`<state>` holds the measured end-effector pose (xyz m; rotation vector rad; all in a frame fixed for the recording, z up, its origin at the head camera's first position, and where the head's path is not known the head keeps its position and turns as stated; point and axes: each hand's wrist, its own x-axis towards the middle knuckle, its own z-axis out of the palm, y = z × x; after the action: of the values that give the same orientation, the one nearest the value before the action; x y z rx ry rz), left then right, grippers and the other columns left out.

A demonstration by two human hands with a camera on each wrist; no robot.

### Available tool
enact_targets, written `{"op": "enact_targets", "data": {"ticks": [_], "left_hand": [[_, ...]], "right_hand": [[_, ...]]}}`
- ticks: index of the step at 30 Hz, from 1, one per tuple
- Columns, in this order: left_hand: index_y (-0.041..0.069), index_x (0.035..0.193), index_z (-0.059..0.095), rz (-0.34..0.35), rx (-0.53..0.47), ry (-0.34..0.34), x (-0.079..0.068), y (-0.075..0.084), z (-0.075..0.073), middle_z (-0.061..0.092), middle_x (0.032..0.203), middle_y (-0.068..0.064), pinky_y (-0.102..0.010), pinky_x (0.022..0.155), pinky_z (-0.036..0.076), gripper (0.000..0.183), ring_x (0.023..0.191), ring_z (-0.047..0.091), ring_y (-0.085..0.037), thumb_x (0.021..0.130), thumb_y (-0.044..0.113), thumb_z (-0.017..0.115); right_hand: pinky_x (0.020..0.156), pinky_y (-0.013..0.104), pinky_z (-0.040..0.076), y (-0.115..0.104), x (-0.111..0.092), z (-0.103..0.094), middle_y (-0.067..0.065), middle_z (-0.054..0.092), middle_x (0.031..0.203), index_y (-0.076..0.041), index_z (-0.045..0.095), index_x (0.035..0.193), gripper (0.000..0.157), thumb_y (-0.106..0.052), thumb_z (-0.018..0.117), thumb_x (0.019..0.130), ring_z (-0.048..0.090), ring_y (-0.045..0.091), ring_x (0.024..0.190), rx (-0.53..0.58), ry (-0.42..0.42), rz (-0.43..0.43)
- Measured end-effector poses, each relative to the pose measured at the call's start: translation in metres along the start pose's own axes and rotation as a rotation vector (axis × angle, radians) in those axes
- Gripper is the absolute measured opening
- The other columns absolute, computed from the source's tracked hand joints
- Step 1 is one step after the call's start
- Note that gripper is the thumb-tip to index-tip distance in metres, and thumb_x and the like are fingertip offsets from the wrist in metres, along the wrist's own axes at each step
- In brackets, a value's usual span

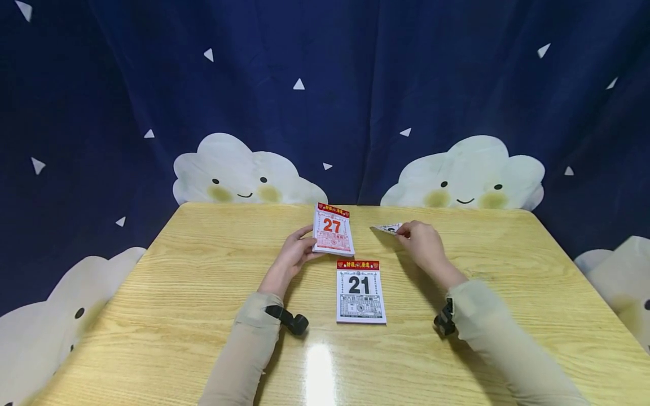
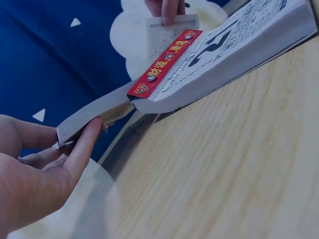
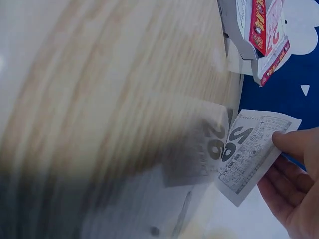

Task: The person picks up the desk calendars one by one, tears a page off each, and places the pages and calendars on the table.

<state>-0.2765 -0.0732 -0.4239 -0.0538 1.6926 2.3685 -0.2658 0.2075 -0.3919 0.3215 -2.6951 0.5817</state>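
My left hand (image 1: 294,248) holds a tear-off calendar pad (image 1: 333,228) by its left edge, raised at a tilt, with a red 27 on its top page. From the left wrist view, the thumb and fingers grip the edge of this pad (image 2: 92,112). My right hand (image 1: 422,243) pinches a loose calendar page (image 1: 389,228) at one edge, off to the right of the pad. Black print with a large number covers the page (image 3: 254,152) in the right wrist view. A second calendar pad (image 1: 360,293), showing a black 21 under a red header, lies flat between the forearms.
The light wooden table (image 1: 178,338) is glossy and reflects the page. Behind it hangs a dark blue curtain (image 1: 345,113) with white triangles and smiling clouds (image 1: 238,169). A wrist camera (image 1: 291,320) is strapped on the left arm, another (image 1: 445,318) on the right.
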Motion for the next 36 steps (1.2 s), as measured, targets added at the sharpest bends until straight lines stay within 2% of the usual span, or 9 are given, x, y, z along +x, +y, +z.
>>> {"op": "enact_targets", "data": {"ticks": [6,10,17,22,27,36], "left_hand": [[0.001,0.125,0.037,-0.016,0.006,-0.019,0.003,-0.001,0.002,0.05,0.107,-0.029,-0.044,0.08,0.044,0.043,0.08,0.059,-0.026,0.083,-0.005,0.04],[0.001,0.125,0.037,-0.025,0.031,-0.033,0.005,-0.004,0.001,0.05,0.107,-0.028,-0.042,0.078,0.046,0.041,0.08,0.059,-0.025,0.084,-0.003,0.041],[0.002,0.126,0.037,-0.035,0.061,-0.014,0.008,-0.006,-0.003,0.05,0.106,-0.025,-0.037,0.076,0.048,0.042,0.082,0.058,-0.025,0.084,-0.002,0.043],[0.001,0.123,0.041,-0.013,0.139,0.046,0.009,-0.006,-0.002,0.051,0.102,-0.021,-0.035,0.076,0.048,0.041,0.076,0.057,-0.018,0.083,-0.002,0.046],[0.003,0.118,0.048,-0.003,0.252,0.138,0.008,-0.005,0.001,0.054,0.099,-0.016,-0.035,0.073,0.049,0.037,0.072,0.055,-0.014,0.081,0.001,0.051],[0.001,0.111,0.054,0.034,0.42,0.262,0.006,-0.003,0.008,0.058,0.095,-0.015,-0.027,0.063,0.049,0.034,0.07,0.054,-0.014,0.078,0.0,0.055]], "right_hand": [[0.057,0.035,0.045,-0.004,-0.003,0.006,0.004,0.064,0.074,-0.01,0.067,0.079,0.009,-0.017,0.063,0.074,0.057,0.02,0.067,-0.036,-0.12,0.046],[0.06,0.037,0.045,-0.003,-0.004,0.013,0.007,0.064,0.081,-0.011,0.067,0.083,0.013,-0.02,0.063,0.074,0.058,0.025,0.074,-0.053,-0.208,0.082],[0.063,0.039,0.046,-0.003,-0.005,0.023,0.008,0.064,0.086,-0.012,0.067,0.086,0.016,-0.022,0.061,0.076,0.057,0.027,0.078,-0.041,-0.271,0.098],[0.064,0.04,0.046,-0.007,-0.004,0.025,0.008,0.064,0.087,-0.013,0.067,0.087,0.017,-0.024,0.061,0.076,0.058,0.028,0.079,-0.04,-0.289,0.106],[0.065,0.04,0.046,-0.01,-0.003,0.027,0.007,0.064,0.085,-0.014,0.068,0.084,0.015,-0.025,0.061,0.077,0.058,0.027,0.079,-0.031,-0.291,0.09],[0.065,0.04,0.047,-0.009,-0.003,0.028,0.007,0.064,0.082,-0.013,0.069,0.079,0.011,-0.02,0.062,0.075,0.058,0.026,0.078,-0.027,-0.285,0.06]]}}
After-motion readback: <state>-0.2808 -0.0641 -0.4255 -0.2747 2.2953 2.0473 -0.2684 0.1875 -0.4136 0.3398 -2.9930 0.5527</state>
